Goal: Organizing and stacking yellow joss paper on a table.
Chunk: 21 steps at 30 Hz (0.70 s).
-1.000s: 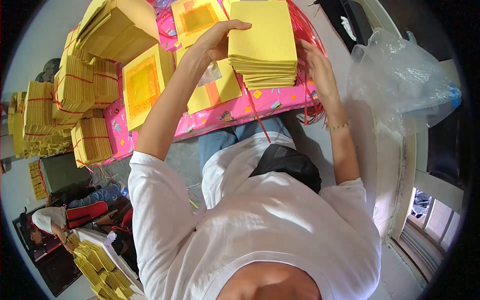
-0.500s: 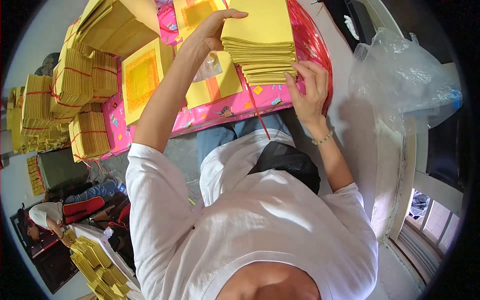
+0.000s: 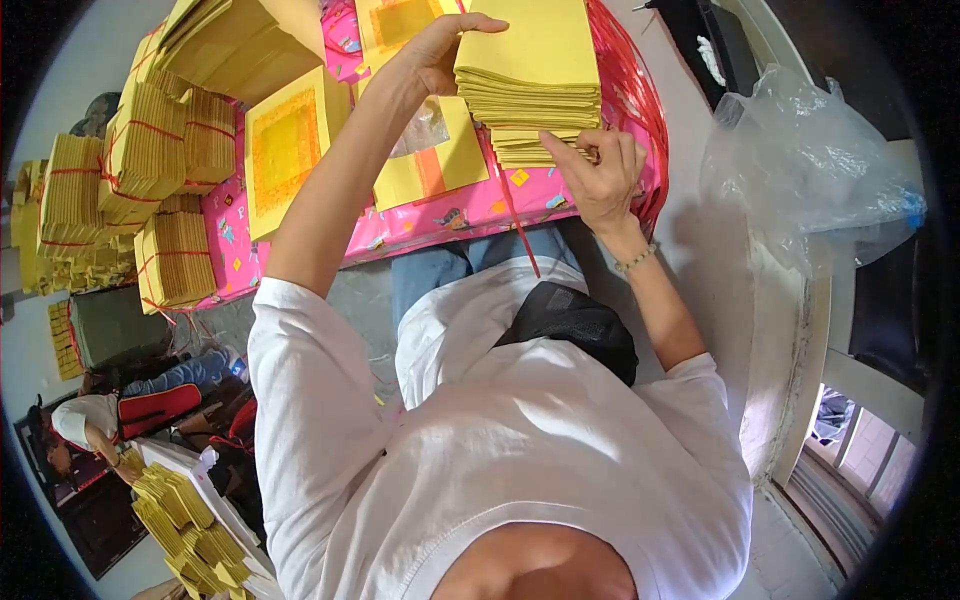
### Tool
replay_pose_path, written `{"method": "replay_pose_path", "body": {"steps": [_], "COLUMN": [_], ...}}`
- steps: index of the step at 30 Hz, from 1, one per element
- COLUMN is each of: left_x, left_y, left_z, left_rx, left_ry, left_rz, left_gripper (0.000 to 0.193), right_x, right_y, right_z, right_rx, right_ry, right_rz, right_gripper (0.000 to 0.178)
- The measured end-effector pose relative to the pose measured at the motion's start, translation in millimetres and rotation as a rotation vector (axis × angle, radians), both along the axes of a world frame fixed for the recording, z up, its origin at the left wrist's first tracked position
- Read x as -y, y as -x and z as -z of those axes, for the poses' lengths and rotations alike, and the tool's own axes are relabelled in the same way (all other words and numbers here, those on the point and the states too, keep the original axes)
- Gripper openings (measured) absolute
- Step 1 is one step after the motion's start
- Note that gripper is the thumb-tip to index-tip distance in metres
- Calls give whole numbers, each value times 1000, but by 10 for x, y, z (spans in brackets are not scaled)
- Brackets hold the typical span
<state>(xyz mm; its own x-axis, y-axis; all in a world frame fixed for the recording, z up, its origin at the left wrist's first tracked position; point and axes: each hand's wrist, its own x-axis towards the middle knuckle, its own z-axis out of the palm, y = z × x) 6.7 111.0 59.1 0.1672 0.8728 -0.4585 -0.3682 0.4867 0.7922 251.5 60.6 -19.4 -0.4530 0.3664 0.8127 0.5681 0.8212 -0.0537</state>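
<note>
A thick stack of folded yellow paper [image 3: 530, 55] stands on the pink-covered table, its layered edges toward me. My left hand [image 3: 440, 55] grips the stack at its left side, the thumb lying over the top; the other fingers are partly hidden. At the near right corner is my right hand [image 3: 603, 180], its fingers curled in and the thumb pointing at the layered edges. Whether anything is pinched in it is hidden. Beneath my left forearm lies a yellow sheet with an orange band and a silvery patch [image 3: 440, 160].
Yellow sheets with orange squares [image 3: 285, 150] lie to the left, beside bundles tied with red string [image 3: 150, 150]. Red strings [image 3: 640, 110] hang along the table's right side. A clear plastic bag [image 3: 810, 170] hangs at right. Another person [image 3: 90, 420] handles yellow bundles at lower left.
My right hand has drawn its spread fingers in, and its thumb has moved left along the stack's near edge. My left hand keeps its grip. The view has shifted slightly.
</note>
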Motion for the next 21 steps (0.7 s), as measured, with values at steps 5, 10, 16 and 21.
{"method": "replay_pose_path", "body": {"steps": [5,10,16,21], "left_x": [12,63,129,148], "left_y": [-10,-25,-52,-85], "left_z": [43,63,49,16], "left_rx": [41,-43,-26,-64], "left_ry": [13,-10,-64,-59], "left_rz": [26,15,51,48], "left_gripper": [47,44,48,51], "right_x": [14,23,36,32], "right_y": [18,25,12,-171], "right_z": [-42,-34,-28,-116], "right_rx": [27,8,-31,-377], "right_ry": [27,41,136,463], "right_rz": [-21,-26,-36,-76], "right_gripper": [36,33,27,26]}}
